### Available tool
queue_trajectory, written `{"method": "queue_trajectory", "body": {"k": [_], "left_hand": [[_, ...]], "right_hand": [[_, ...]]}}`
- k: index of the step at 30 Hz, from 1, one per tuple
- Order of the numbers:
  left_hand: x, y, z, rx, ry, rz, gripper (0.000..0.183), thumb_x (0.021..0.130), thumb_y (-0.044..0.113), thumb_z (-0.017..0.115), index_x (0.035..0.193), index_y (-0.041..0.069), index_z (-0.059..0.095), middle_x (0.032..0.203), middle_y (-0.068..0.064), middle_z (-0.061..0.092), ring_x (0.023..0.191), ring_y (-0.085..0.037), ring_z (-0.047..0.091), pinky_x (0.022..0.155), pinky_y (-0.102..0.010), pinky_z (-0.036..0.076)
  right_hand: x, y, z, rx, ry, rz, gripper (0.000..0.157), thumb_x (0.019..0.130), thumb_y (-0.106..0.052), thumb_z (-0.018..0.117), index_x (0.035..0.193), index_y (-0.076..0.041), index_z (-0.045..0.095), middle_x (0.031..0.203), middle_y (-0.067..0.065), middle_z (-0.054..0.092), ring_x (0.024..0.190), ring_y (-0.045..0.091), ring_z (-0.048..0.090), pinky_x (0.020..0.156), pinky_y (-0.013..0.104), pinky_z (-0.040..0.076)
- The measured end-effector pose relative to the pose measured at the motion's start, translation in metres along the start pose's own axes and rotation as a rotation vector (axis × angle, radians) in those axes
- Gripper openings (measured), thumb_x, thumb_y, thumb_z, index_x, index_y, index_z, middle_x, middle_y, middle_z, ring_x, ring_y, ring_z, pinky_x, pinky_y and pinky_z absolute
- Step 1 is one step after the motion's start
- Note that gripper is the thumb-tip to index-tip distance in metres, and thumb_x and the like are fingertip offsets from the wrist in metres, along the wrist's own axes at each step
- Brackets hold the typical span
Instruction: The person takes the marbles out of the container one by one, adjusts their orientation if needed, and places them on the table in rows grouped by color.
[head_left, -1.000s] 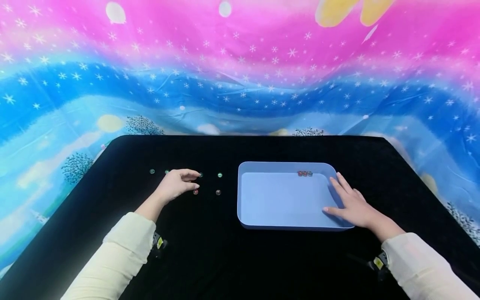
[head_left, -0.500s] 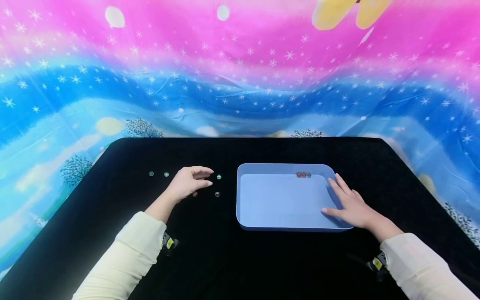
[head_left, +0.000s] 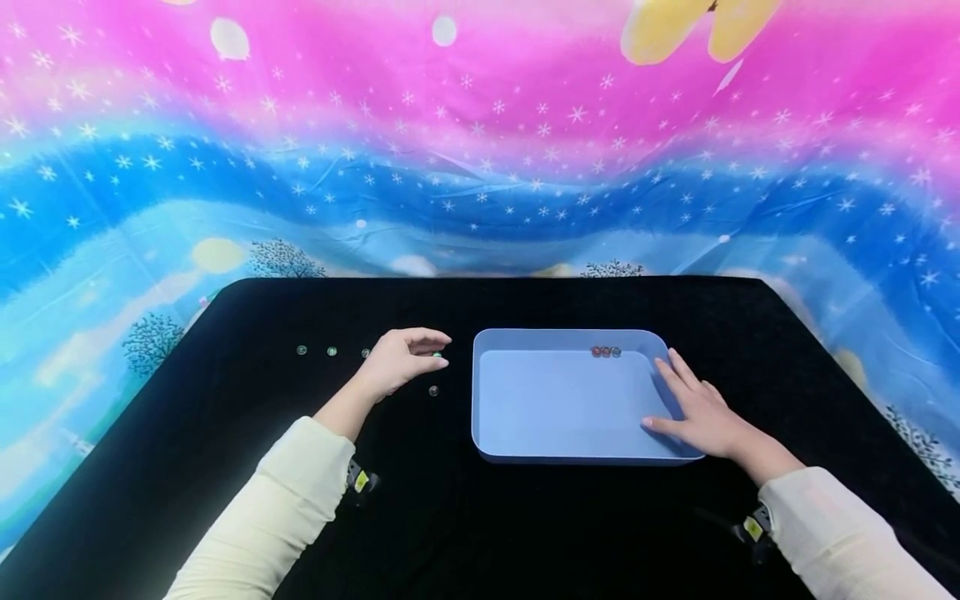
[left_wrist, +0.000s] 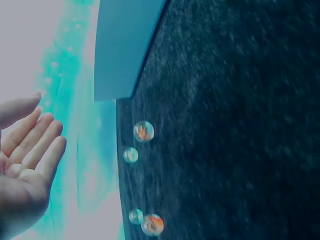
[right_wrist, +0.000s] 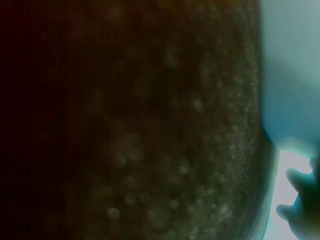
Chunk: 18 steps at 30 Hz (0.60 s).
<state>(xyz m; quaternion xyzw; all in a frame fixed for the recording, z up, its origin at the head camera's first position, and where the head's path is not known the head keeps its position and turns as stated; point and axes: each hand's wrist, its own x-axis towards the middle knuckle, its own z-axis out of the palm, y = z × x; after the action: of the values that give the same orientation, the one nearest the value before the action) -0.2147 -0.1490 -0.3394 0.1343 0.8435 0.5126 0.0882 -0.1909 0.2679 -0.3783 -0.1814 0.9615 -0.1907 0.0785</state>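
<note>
My left hand point(head_left: 403, 362) hovers over a row of glass marbles on the black cloth, thumb and fingers apart. A green marble point(head_left: 437, 356) shows in the gap between them in the head view. Close in front of the hand lies another marble point(head_left: 433, 391). In the left wrist view the hand is empty, and an orange-streaked marble point(left_wrist: 143, 131) and a green one point(left_wrist: 130, 155) lie on the cloth below. My right hand point(head_left: 697, 408) rests on the right side of a pale blue tray point(head_left: 555, 450) with its fingers extended. Three marbles point(head_left: 606, 352) sit at the tray's back right.
More marbles, a left one point(head_left: 302, 350) and a greenish one point(head_left: 332, 352), lie farther left, and one point(head_left: 366, 353) is partly covered by the left hand. The table with black cloth point(head_left: 420, 525) reaches back to a patterned curtain point(head_left: 480, 167).
My left hand has moved right along the row of marbles, uncovering those on the left and reaching over the green one. The right hand stays on the tray, and its marbles have not moved.
</note>
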Motion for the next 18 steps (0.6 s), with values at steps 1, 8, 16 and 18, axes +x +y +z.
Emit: {"method": "queue_trajectory", "body": {"k": [1, 8, 16, 18], "left_hand": [[0.001, 0.001, 0.001, -0.012, -0.004, 0.004, 0.036, 0.080, 0.014, 0.062, 0.114, 0.003, 0.055, 0.116, -0.015, 0.052, 0.108, -0.024, 0.047, 0.085, -0.037, 0.041], [0.008, 0.008, 0.009, -0.023, -0.019, 0.027, 0.035, 0.079, 0.014, 0.063, 0.112, 0.005, 0.056, 0.114, -0.013, 0.054, 0.106, -0.021, 0.049, 0.082, -0.033, 0.044], [0.017, 0.020, 0.020, -0.028, -0.040, 0.047, 0.036, 0.078, 0.013, 0.064, 0.112, 0.004, 0.057, 0.113, -0.008, 0.056, 0.104, -0.018, 0.050, 0.081, -0.032, 0.044], [0.019, 0.023, 0.023, -0.029, -0.052, 0.048, 0.036, 0.078, 0.013, 0.064, 0.112, 0.004, 0.057, 0.112, -0.007, 0.056, 0.104, -0.017, 0.050, 0.081, -0.031, 0.044]], "right_hand": [[0.000, 0.000, 0.000, -0.001, -0.002, 0.000, 0.092, 0.078, -0.049, 0.055, 0.137, 0.003, 0.006, 0.140, 0.021, -0.011, 0.124, 0.044, 0.002, 0.088, 0.064, 0.007], [0.000, 0.000, -0.001, -0.004, -0.008, 0.003, 0.092, 0.078, -0.050, 0.055, 0.137, 0.002, 0.006, 0.140, 0.021, -0.011, 0.124, 0.043, 0.001, 0.088, 0.064, 0.007], [0.000, 0.001, -0.001, -0.011, -0.007, 0.012, 0.093, 0.078, -0.050, 0.055, 0.137, 0.002, 0.006, 0.140, 0.021, -0.011, 0.124, 0.043, 0.001, 0.088, 0.064, 0.007], [0.000, 0.001, -0.001, -0.007, -0.008, 0.013, 0.093, 0.078, -0.050, 0.055, 0.137, 0.002, 0.006, 0.140, 0.021, -0.011, 0.124, 0.043, 0.001, 0.088, 0.064, 0.007]]}}
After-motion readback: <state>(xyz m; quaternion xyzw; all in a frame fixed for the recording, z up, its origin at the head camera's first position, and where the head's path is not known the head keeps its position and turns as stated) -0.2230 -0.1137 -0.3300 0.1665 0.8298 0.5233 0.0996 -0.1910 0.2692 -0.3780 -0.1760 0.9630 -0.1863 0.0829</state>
